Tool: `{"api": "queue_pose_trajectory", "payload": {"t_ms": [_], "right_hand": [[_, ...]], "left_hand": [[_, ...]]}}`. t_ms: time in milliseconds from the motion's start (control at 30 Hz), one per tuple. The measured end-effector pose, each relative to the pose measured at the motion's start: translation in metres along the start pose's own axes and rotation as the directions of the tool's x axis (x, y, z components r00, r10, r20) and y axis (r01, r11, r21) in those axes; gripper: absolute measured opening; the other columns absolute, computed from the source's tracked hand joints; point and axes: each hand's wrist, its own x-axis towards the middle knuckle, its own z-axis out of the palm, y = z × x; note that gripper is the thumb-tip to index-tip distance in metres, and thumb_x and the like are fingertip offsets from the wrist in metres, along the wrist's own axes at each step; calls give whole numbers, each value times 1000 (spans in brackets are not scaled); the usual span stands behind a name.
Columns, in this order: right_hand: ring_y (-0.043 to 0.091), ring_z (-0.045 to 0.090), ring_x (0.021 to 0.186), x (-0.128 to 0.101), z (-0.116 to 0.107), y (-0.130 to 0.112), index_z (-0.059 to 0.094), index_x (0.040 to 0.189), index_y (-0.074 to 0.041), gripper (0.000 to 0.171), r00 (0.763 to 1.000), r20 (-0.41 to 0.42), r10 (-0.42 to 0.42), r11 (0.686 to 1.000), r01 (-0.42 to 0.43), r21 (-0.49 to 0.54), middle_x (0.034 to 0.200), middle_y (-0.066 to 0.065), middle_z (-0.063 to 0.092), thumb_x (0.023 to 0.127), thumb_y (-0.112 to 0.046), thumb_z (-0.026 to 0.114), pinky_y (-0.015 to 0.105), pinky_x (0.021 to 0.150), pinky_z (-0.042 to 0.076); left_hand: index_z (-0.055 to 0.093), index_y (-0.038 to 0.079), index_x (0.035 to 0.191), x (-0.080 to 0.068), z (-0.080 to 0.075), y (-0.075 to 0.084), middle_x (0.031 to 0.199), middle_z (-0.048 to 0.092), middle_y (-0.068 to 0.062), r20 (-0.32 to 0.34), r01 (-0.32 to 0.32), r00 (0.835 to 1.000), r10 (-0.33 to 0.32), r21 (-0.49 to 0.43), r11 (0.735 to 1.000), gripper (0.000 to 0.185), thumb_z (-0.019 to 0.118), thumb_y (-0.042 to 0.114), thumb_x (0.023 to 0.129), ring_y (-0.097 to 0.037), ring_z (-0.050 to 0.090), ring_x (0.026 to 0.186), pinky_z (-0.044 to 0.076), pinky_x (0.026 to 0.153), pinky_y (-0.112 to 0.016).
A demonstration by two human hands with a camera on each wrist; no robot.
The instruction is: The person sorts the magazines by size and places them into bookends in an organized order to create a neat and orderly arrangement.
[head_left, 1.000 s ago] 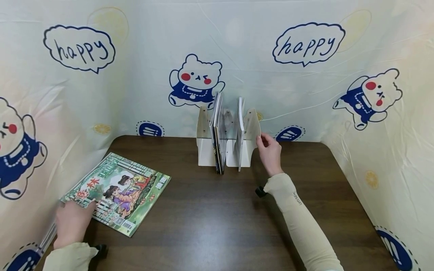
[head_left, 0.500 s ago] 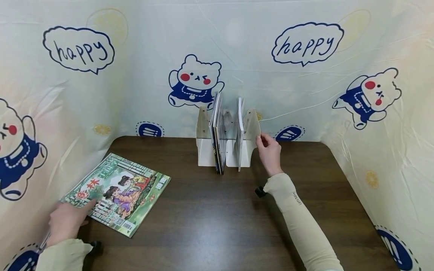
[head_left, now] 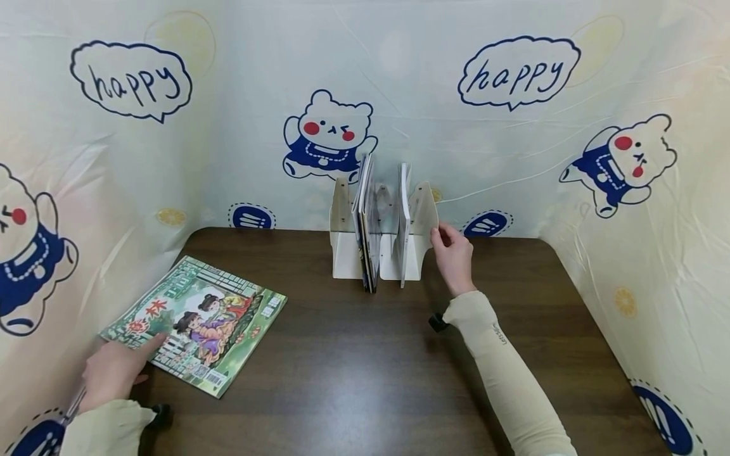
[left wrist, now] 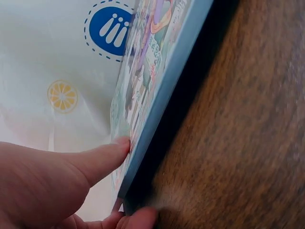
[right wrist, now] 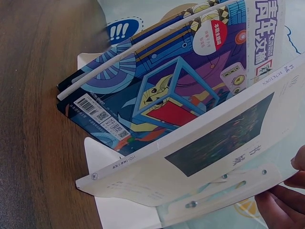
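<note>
A green illustrated magazine (head_left: 196, 367) lies at the left of the table. My left hand (head_left: 114, 373) grips its near-left edge. In the left wrist view the thumb (left wrist: 112, 152) rests on the cover and the other fingers (left wrist: 140, 219) are at its underside, with a dark gap below the edge. At the table's back, my right hand (head_left: 454, 256) pinches the right side panel of a white book rack (head_left: 346, 256). Standing in the rack are dark, colourful magazines (right wrist: 164, 102) and, apart from them, a white magazine (right wrist: 224, 148) nearest the right hand.
A brown wooden table (head_left: 353, 361) fills the middle. Behind and beside it hangs a pale curtain (head_left: 422, 76) printed with bears and "happy" bubbles. The rack stands close to the back curtain.
My left hand has shifted slightly left along the magazine's edge, with its fingers now showing below that edge. The magazine, right hand and rack look unmoved.
</note>
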Motion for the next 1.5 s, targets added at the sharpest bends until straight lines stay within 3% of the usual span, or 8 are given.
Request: {"api": "queue_pose_trajectory", "payload": {"t_ms": [167, 333, 433, 667, 833, 1133, 1300, 1500], "right_hand": [[27, 66, 89, 0, 0, 1, 72, 127, -2, 31, 1000, -7, 3, 1000, -3, 2, 112, 18, 74, 105, -22, 63, 17, 68, 51], [26, 65, 85, 1, 1, 2, 72, 126, 1, 30, 1000, -4, -2, 1000, 2, -7, 108, 18, 75, 105, -19, 64, 17, 65, 49], [26, 65, 85, 1, 1, 1, 72, 125, 1, 30, 1000, -10, -8, 1000, 8, -5, 107, 18, 75, 105, -19, 64, 17, 65, 49], [27, 66, 88, 2, 1, 2, 72, 126, 1, 31, 1000, -11, -7, 1000, 8, 9, 110, 18, 75, 105, -20, 64, 15, 67, 50], [27, 66, 88, 2, 2, 1, 72, 126, 1, 31, 1000, -11, -5, 1000, 5, 10, 111, 18, 75, 105, -20, 64, 15, 67, 49], [26, 66, 87, 1, 2, 2, 72, 127, 0, 31, 1000, -6, -2, 1000, 2, -6, 110, 18, 75, 105, -20, 63, 16, 65, 49], [25, 65, 84, -1, 2, 1, 72, 126, 0, 30, 1000, -8, 7, 1000, -7, -2, 107, 17, 75, 105, -20, 64, 17, 63, 48], [25, 64, 84, 0, 1, 0, 72, 126, -1, 30, 1000, -11, 8, 1000, -8, 3, 108, 17, 75, 105, -21, 64, 17, 63, 49]], "left_hand": [[42, -30, 124, 2, -2, -1, 78, 66, -26, -6, -8, 1000, 8, 9, 1000, 99, 62, 62, 94, -31, 66, 65, 48, 64, -47], [47, -27, 126, 6, -2, -3, 81, 70, -24, 23, 2, 1000, 1, -132, 991, 75, 67, 40, 98, -27, 71, 63, 56, 71, -50], [52, -25, 120, 9, -2, -6, 75, 70, -17, 48, 28, 999, -18, -214, 976, 62, 67, 31, 99, -23, 71, 60, 58, 62, -40], [53, -22, 114, 18, 0, -10, 79, 65, -11, 93, 51, 996, -11, -437, 898, 57, 72, 29, 96, -16, 68, 63, 64, 62, -35], [49, -21, 122, 15, -1, -7, 82, 65, -5, 130, 54, 991, 11, -487, 872, 63, 71, 33, 98, -14, 69, 67, 64, 66, -35], [43, -15, 133, 14, 3, 5, 75, 65, 11, 154, 54, 986, 58, -639, 768, 49, 65, 16, 103, -8, 70, 67, 63, 65, -31], [31, -17, 149, 16, 7, 5, 81, 63, 10, 164, 81, 986, 27, -616, 783, 68, 65, 20, 103, -6, 68, 69, 63, 68, -31], [21, -12, 152, 17, 9, 10, 104, 62, -6, 142, 30, 987, 76, -629, 777, 74, 66, 21, 103, -6, 68, 73, 64, 70, -34]]}}
